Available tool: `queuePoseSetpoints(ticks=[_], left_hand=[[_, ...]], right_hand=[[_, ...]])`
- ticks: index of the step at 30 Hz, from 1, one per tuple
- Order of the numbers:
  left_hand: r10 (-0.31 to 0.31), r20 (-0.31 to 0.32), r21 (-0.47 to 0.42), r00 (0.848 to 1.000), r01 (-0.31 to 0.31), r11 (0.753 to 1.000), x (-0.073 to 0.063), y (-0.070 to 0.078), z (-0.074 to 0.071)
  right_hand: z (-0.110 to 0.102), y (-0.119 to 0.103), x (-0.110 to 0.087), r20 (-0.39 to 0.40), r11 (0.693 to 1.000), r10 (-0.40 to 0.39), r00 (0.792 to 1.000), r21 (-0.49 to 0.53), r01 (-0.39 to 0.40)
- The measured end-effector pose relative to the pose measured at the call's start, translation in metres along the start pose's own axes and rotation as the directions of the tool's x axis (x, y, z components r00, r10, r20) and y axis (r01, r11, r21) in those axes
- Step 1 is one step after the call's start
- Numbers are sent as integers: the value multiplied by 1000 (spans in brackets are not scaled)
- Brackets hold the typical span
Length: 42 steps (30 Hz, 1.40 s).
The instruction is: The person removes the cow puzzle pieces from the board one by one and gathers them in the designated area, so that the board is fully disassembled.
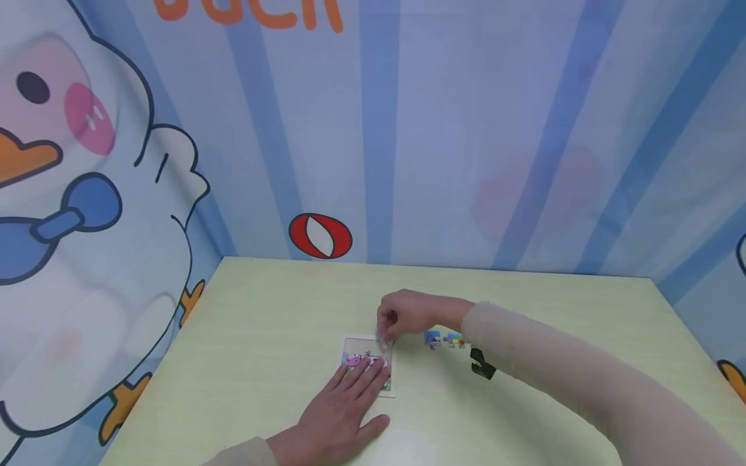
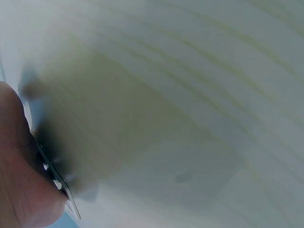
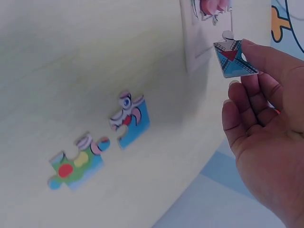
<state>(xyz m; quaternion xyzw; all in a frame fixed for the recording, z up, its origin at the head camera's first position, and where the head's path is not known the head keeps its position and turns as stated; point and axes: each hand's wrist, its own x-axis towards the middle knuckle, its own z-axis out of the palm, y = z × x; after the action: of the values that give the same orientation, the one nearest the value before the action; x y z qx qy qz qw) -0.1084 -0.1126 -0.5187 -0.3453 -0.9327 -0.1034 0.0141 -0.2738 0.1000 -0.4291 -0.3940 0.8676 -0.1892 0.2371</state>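
Observation:
My right hand (image 1: 408, 314) pinches a jigsaw piece (image 3: 235, 59) between thumb and fingers. The piece is blue with a red-and-white windmill-like print, and it is held at the far right corner of a small puzzle tray (image 1: 352, 336). My left hand (image 1: 344, 408) lies palm down with straight fingers over the tray's near part, covering much of the picture. Pink and green printed pieces show around its fingertips. In the left wrist view only part of the left hand (image 2: 23, 180) appears, against the tray's thin edge.
Two loose jigsaw pieces lie right of the tray: a blue one with a bird-like print (image 3: 135, 123) and a green one with red and yellow spots (image 3: 78, 168). A small black object (image 1: 482, 364) shows below the right sleeve. A printed curtain (image 1: 443, 129) stands behind the pale table (image 1: 280, 304).

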Motion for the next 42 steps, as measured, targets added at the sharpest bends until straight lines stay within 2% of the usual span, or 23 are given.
queuePoseSetpoints(ticks=[5, 9, 13, 16, 21, 24, 30, 34, 39, 42], left_hand=[[-2, 5, 15, 1000, 2, 1000, 0, -1, 2], [3, -2, 14, 1000, -3, 1000, -1, 1, -1], [-4, 23, -16, 1000, 5, 1000, -1, 3, -7], [-14, 49, -42, 999, 16, 999, 0, 5, -12], [-8, 43, -50, 999, 10, 999, 0, 5, -12], [-5, 25, -51, 1000, 6, 999, 0, 5, -11], [21, -40, 12, 999, -20, 1000, -1, 1, 1], [15, -42, 24, 999, -14, 1000, -1, 2, 1], [4, -7, -29, 1000, -4, 1000, 0, 5, -6], [8, -23, -18, 1000, -8, 1000, -1, 5, -6]], right_hand=[[-12, -1, -9, 6, 999, -27, 1000, -43, 27], [-20, 0, -16, 6, 996, -52, 999, -69, 52], [-25, 3, -26, 5, 996, -57, 998, -75, 57], [-28, 8, -33, 3, 997, -34, 999, -71, 34], [-31, 18, -45, 11, 998, 11, 1000, -61, -11], [-32, 24, -52, 26, 998, 28, 999, -48, -27], [-34, 34, -68, 22, 998, 34, 999, -47, -33], [-35, 40, -81, 15, 997, 58, 998, -44, -58], [-36, 46, -98, 23, 992, 119, 993, -33, -118], [-36, 49, -106, 20, 990, 137, 990, -32, -136]])
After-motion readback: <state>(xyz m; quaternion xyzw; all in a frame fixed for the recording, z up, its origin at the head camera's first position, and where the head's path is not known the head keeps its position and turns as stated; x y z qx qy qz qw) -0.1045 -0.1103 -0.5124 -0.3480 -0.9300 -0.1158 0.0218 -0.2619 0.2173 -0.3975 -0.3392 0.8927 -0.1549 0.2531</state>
